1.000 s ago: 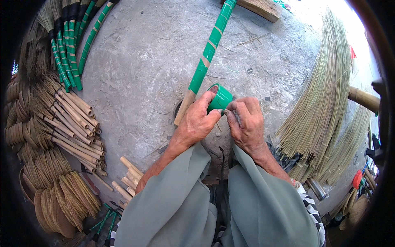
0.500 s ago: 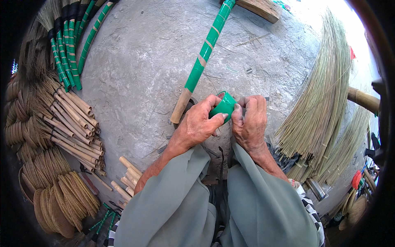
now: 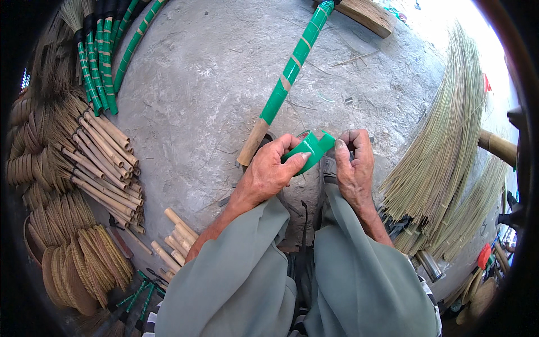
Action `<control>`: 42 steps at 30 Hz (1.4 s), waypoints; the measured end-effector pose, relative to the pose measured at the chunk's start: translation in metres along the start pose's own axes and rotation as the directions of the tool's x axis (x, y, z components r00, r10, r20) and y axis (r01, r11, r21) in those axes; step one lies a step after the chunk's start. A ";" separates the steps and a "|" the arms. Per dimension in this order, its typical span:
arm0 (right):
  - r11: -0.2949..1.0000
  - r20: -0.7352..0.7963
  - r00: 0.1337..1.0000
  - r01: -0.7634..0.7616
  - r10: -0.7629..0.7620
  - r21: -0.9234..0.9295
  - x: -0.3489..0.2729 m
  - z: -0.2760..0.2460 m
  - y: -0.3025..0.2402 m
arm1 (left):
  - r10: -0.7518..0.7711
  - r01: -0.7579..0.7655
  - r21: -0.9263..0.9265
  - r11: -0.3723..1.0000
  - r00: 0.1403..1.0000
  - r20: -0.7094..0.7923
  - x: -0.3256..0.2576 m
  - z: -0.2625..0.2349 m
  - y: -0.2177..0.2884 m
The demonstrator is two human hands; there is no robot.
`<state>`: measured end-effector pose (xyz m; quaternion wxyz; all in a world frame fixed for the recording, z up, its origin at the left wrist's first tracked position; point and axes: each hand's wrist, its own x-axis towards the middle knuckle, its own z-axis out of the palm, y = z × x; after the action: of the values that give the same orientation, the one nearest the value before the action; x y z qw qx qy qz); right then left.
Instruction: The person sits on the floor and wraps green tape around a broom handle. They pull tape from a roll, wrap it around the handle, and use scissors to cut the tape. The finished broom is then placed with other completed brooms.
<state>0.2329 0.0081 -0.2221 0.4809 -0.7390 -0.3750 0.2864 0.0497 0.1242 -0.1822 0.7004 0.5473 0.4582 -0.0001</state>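
Note:
My left hand [image 3: 273, 167] is closed round a roll of green tape [image 3: 306, 157], held above my knees. My right hand [image 3: 356, 163] pinches the loose end of that tape, and a short strip stands away from the roll between the two hands. Just beyond them lies a long broom handle [image 3: 278, 95] wrapped in green tape, with narrow bare bands in a spiral. Its near end is uncovered, pale tan wood or bamboo. The far end runs up beside a wooden block.
Finished-looking green handles [image 3: 92, 67] lean at the upper left. Below them sit bamboo-handled bundles [image 3: 106, 163] and coiled braided material [image 3: 84, 269]. Short bamboo pieces [image 3: 177, 238] lie by my left forearm. Dry broom straw [image 3: 435, 151] spreads at right. A wooden block [image 3: 365, 14] rests on the floor.
My right hand has moved slightly right and away from the roll, drawing out a short strip of green tape. The left hand keeps its hold on the roll.

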 end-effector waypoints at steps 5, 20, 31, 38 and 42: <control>0.994 0.037 0.997 -0.064 0.061 0.087 0.002 0.000 -0.002 | -0.005 0.009 -0.111 0.994 0.999 0.035 0.007 -0.003 -0.009; 0.934 0.090 0.989 -0.142 0.118 0.328 0.006 -0.010 -0.030 | 0.104 -0.095 -0.315 0.944 0.994 0.014 0.011 -0.003 -0.013; 0.963 0.169 0.978 -0.160 0.124 0.218 -0.002 0.002 -0.020 | 0.106 -0.142 -0.392 0.909 0.988 -0.111 0.012 -0.004 -0.015; 0.959 0.176 0.973 -0.187 0.150 0.214 -0.006 0.001 -0.020 | 0.111 -0.187 -0.502 0.845 0.978 -0.176 0.013 -0.004 -0.018; 0.972 0.124 0.987 -0.124 0.100 0.201 -0.006 0.003 -0.024 | 0.124 -0.207 -0.467 0.859 0.971 -0.203 0.010 -0.006 -0.017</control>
<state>0.2206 0.0102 -0.2007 0.5166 -0.6874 -0.3273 0.3919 0.0430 0.1266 -0.2018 0.7719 0.3897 0.4513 0.2206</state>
